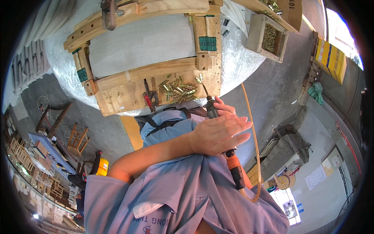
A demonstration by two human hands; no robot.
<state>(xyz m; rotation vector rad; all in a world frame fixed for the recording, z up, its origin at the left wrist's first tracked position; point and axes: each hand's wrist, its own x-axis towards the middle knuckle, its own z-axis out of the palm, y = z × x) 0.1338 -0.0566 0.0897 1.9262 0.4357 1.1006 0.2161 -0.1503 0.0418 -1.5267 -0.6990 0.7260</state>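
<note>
While my right fingers [226, 107] are gripping one driver [212, 109] at the worktop's [120, 102] edge, my straight left fingers [237, 127] are hiding its middle. Brass fittings [179, 91], too many to count, are lying beside one clamp [148, 100]; one frame [144, 74] is filling the space beyond.

Right side: 1 yellow box [330, 60] with a blue stripe; 1 green plastic bag [316, 93] near it on the grey floor [272, 91]. Lower right: 1 bulky grey object [286, 150]; 1 white paper sheet [316, 178] fixed to the pale wall [321, 199]. Left side: 1 wooden chair [73, 148] near 1 blue-topped table [48, 150]; 1 yellow container [102, 166]. Far left: wooden chair frames [43, 181], grouped, count indeterminable.
</note>
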